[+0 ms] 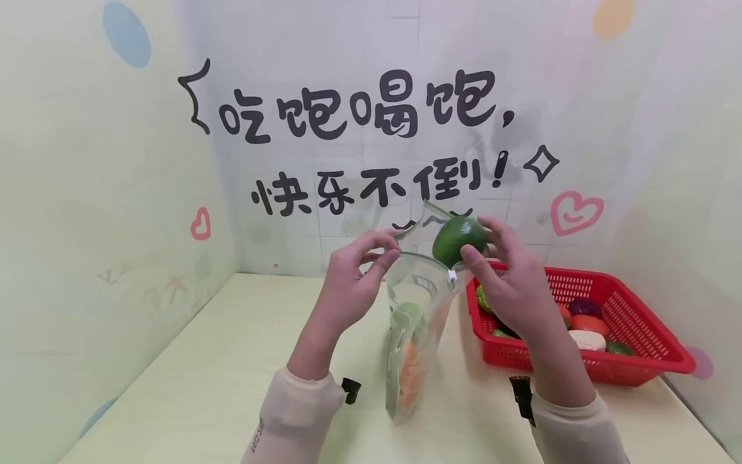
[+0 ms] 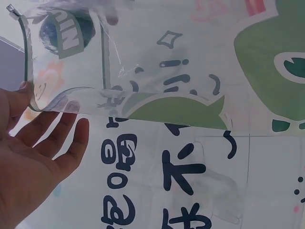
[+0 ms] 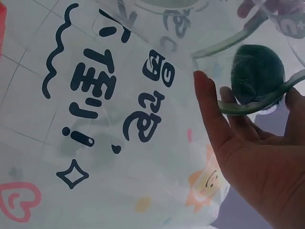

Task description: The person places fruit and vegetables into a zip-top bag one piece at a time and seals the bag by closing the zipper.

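Note:
A clear zip bag (image 1: 399,341) stands upright on the table, its mouth spread apart at the top. My left hand (image 1: 353,283) pinches the left side of the bag's rim between thumb and fingers. At the right of the mouth, my right hand (image 1: 516,287) holds a glossy green oval fruit (image 1: 455,240) with thumb and fingers. The right wrist view shows the green fruit (image 3: 257,75) at the bag's opening, the green-edged rim running across the fingers. A white zip slider (image 1: 452,276) sits below the fruit. Orange and pale green shapes show through the bag; whether contents or print, I cannot tell.
A red perforated basket (image 1: 628,328) stands to the right, partly behind my right forearm. Inside are several pieces of produce: a purple one (image 1: 584,308), an orange-red one (image 1: 590,324), a whitish one (image 1: 588,340) and green ones. A wall with printed lettering (image 1: 397,103) rises behind the table.

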Motion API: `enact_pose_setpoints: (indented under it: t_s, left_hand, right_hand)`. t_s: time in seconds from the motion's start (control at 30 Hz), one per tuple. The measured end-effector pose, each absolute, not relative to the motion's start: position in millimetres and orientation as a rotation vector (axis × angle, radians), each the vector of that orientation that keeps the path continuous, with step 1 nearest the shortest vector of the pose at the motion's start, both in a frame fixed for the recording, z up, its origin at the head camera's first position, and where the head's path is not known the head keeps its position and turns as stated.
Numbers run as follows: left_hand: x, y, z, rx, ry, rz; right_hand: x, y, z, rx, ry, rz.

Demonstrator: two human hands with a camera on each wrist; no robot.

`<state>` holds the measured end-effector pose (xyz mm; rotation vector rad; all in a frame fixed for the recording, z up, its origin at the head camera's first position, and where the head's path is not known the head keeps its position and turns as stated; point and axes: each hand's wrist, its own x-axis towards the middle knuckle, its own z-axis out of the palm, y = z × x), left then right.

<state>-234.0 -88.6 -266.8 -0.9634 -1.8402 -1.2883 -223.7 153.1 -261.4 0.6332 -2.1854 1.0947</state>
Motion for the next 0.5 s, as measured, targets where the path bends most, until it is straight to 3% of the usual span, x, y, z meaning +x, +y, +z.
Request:
enact_pose_setpoints:
  t_s: [0.5]
  left_hand:
    - [-236.1,-93.2,-266.1,-0.927,-1.846,-1.251]
  right_hand:
    - [-223.6,156.1,-263.8,0.695,-2.137,1.012]
